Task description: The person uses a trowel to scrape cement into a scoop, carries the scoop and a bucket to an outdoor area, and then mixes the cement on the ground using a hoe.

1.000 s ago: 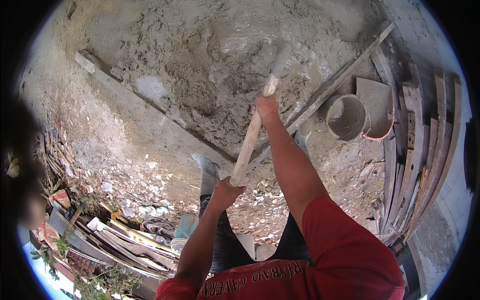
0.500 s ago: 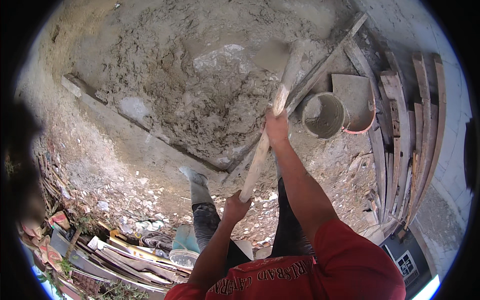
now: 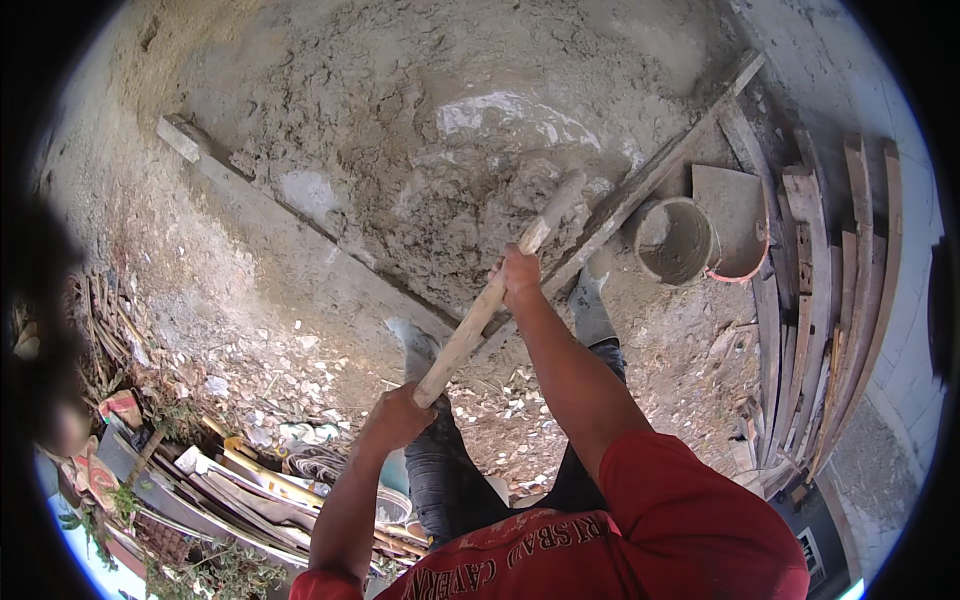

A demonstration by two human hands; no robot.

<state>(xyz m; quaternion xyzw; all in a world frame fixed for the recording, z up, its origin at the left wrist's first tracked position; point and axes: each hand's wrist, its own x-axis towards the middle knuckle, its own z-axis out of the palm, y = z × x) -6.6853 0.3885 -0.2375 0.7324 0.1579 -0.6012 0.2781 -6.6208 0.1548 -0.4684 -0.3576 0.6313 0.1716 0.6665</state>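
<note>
Both my hands grip the long wooden handle of a hoe (image 3: pixel 460 347), which slants up and away to the right. My left hand (image 3: pixel 396 418) is closed round its near end. Farther along, my right hand (image 3: pixel 520 277) wraps the handle about midway. The far end of the hoe reaches into a bed of wet grey mortar (image 3: pixel 400 215), and its blade is hidden there. Two boards edge the mortar: a left board (image 3: pixel 300 228) and a right board (image 3: pixel 665 160), meeting in a corner near my boots. The handle passes over that corner.
On the right stand a mortar-smeared bucket (image 3: pixel 676 240) and another container with an orange rim (image 3: pixel 745 275). Beyond them, long planks (image 3: pixel 790 330) lean along a pale wall. Broken rubble (image 3: pixel 300 370) covers the ground by my boots. Scrap wood and branches (image 3: pixel 240 500) lie at lower left.
The hoe's blade, visible above the mortar before, has come down into it and toward me. Both hands have moved left with the handle, my left hand lower and nearer. The view has shifted slightly.
</note>
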